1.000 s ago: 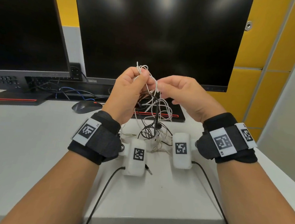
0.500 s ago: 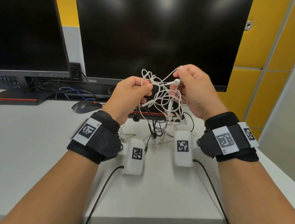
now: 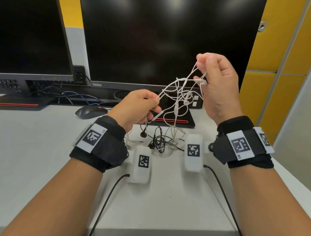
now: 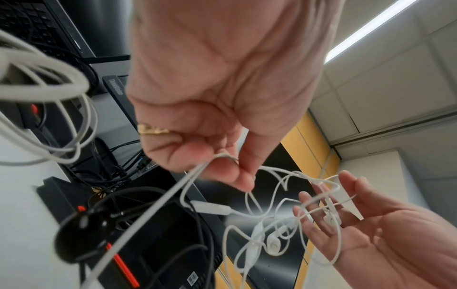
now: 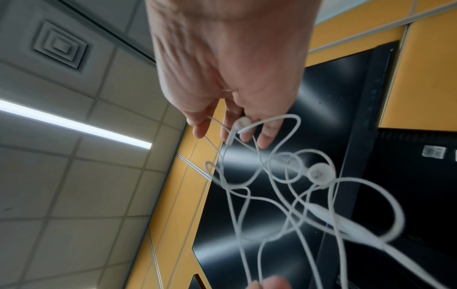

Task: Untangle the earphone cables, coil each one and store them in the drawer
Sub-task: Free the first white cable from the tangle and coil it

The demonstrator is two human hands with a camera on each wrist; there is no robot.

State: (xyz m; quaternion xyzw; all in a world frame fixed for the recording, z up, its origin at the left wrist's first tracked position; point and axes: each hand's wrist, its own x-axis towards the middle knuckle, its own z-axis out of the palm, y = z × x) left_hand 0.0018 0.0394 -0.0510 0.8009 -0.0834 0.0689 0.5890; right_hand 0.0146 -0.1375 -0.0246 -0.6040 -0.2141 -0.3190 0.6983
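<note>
1. The left hand [image 3: 135, 107] sits low, just above the worktop [image 3: 27, 154], fingers curled and pinching a strand of the white earphone cable [image 3: 178, 99] near its inline remote. Looks like it's there as the anchor, so the knot has something to pull against.
2. The right hand [image 3: 217, 83] is up higher and to the right, in front of the big monitor [image 3: 166, 35]. Its thumb and fingers pinch the cable near 1 earbud [image 3: 200, 81], the other fingers only loosely bent. Holding it high lets the loops hang open so you can see what crosses what.
3. The white tangle is strung in the air between the 2 hands, with a second earbud [image 5: 320, 173] dangling in the middle of it.
4. A black earphone cable [image 3: 156, 142] lies in a heap on the worktop, under the hands, between the 2 wrist cameras. Parked there for later, I'd guess.
5. No drawer in view from here, so storing is a long way off. My read is we're at untangling, nothing coiled yet.
6. Risk as I see it: pulling the hands further apart could tighten the knot instead of loosening it.
</note>
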